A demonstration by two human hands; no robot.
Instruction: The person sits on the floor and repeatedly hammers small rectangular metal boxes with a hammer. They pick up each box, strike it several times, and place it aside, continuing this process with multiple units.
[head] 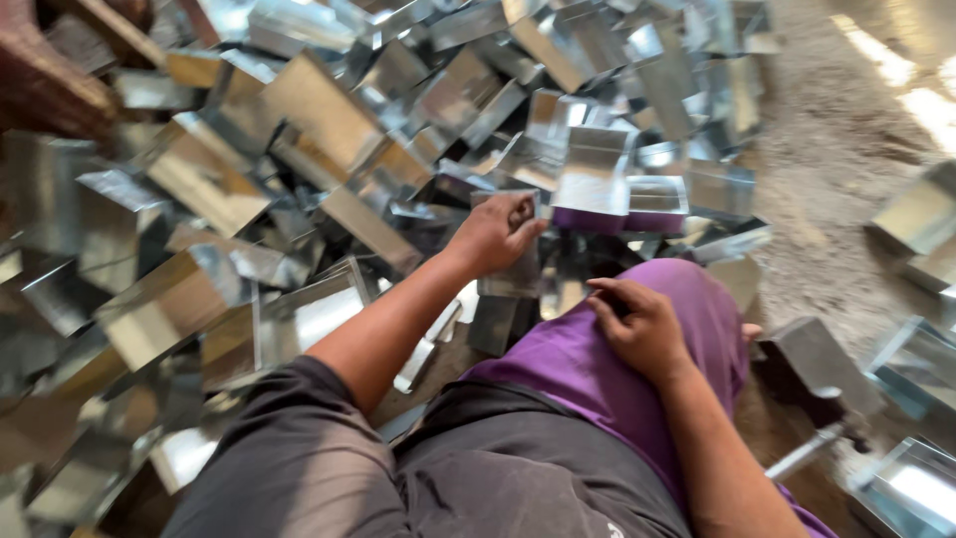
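— Beside the purple knee [637, 329], what was the left hand [495, 234] doing?

— It had reached just past the knee and closed its fingers over the top edge of a bent sheet-metal piece [513, 261], which stood upright against the foot of the heap of metal pieces [299, 149]. Gripping the rim probably let the piece be lifted clear without catching its neighbours.

— And the right hand [642, 329]?

— It lay on the knee itself, fingers curled loosely against the cloth, grasping nothing that I could see. It looked like a resting or bracing hand.

— Where did the heap sit?

— It spread beyond and to the left of the knee, shiny folded channels tumbled at every angle. Two open metal boxes [617, 189] stood just beyond the knee, their undersides catching its purple colour.

— Anything to the right of the knee?

— A dark metal block [812, 359] close by on the sandy ground [827, 149], and further right more finished trays [921, 369], kept apart from the heap, seemingly sorted.
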